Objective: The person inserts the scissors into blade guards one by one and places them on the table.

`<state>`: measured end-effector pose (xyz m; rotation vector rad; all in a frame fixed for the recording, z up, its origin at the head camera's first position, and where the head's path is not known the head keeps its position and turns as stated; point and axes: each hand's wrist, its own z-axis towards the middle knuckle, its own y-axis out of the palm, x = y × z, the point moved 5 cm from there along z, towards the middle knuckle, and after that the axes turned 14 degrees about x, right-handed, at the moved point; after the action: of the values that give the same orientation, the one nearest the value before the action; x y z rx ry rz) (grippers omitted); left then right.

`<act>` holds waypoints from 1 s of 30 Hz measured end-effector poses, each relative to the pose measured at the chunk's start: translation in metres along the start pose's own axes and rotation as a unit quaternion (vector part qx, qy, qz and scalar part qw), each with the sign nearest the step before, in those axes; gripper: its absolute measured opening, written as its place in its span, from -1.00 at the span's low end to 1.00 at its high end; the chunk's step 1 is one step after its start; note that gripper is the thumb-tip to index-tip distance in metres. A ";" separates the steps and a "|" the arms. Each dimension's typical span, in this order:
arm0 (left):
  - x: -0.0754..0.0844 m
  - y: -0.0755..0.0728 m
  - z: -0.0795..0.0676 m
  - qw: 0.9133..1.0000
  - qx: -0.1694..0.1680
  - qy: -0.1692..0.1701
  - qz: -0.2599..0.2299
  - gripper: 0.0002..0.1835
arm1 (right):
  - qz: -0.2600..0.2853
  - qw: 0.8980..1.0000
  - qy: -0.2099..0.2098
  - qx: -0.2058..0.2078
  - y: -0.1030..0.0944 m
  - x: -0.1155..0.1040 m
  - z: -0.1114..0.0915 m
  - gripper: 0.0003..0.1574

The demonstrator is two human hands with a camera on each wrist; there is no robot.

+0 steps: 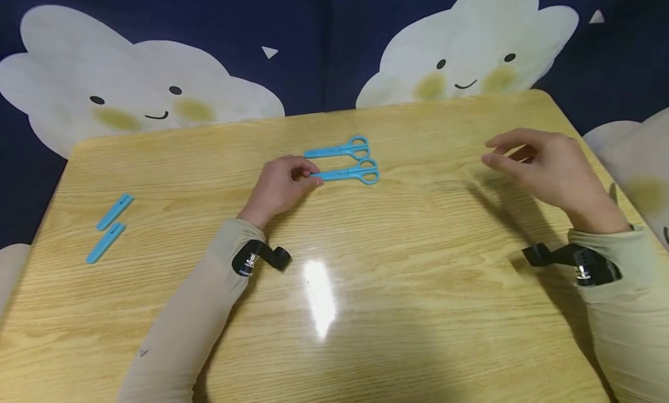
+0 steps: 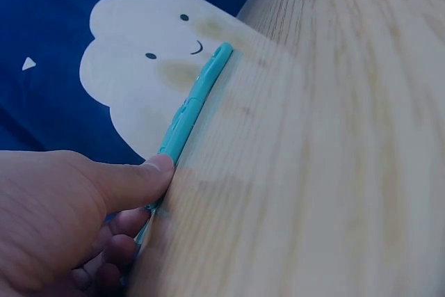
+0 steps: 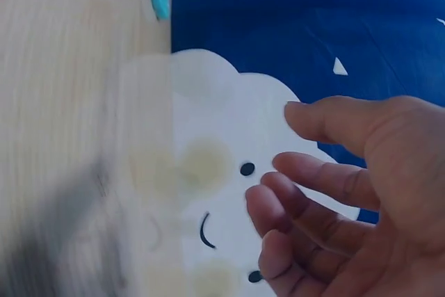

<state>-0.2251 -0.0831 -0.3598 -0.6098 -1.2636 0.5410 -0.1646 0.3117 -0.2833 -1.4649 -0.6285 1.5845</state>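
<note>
Two light-blue scissors lie side by side near the far middle of the table, handles to the right. My left hand (image 1: 282,185) pinches the blade end of the nearer scissors (image 1: 347,173) between thumb and fingers. In the left wrist view, the thumb (image 2: 142,182) presses on the end of these scissors (image 2: 198,99), which lie low along the tabletop. Just beyond them are the farther scissors (image 1: 337,150), close to my left fingertips. My right hand (image 1: 549,168) hovers over the right side of the table, fingers loosely bent, holding nothing.
Two short light-blue sheath-like pieces, one farther (image 1: 115,212) and one nearer (image 1: 106,243), lie on the left of the wooden table (image 1: 392,310). A dark-blue cloth (image 1: 324,54) with white clouds hangs behind the table's far edge.
</note>
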 end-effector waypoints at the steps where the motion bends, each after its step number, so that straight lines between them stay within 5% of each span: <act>1: 0.000 -0.001 0.000 1.000 0.000 0.001 0.000 -0.76 | -0.006 1.000 0.006 -0.002 -0.002 0.002 0.001 -0.46; 9: -0.002 -0.002 -0.001 1.000 0.000 -0.003 0.001 -0.78 | -0.046 0.999 -0.011 0.005 -0.014 0.016 0.009 -0.38; 30: -0.003 -0.001 -0.002 1.000 -0.004 -0.006 0.009 -0.80 | -0.158 0.985 0.035 -0.065 -0.018 0.067 0.017 -0.08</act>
<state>-0.2236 -0.0859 -0.3616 -0.6251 -1.2722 0.5552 -0.1725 0.3808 -0.3008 -1.4271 -0.8901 1.2609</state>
